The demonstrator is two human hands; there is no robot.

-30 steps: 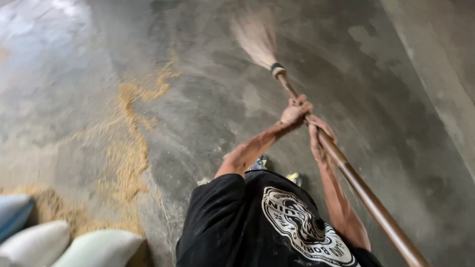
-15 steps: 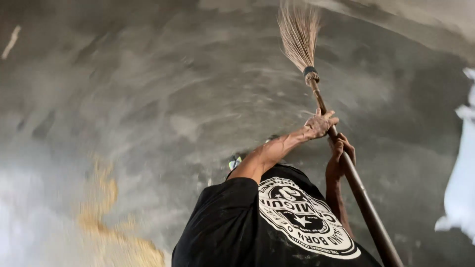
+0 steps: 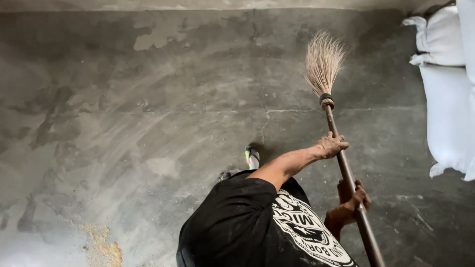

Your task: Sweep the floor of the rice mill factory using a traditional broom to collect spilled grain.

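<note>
Straw broom (image 3: 324, 62) now lower, splayed.

The broom (image 3: 341, 148) has a long brown wooden handle and pale straw bristles tied with a dark band. It is tilted, its bristles touching the grey floor.

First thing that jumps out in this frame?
The broom, slanting up the right of centre, bristles fanned on the grey concrete floor. The left hand grips its stick high, the right hand lower. White sacks line the right edge; a yellowish grain patch lies bottom left.
</note>
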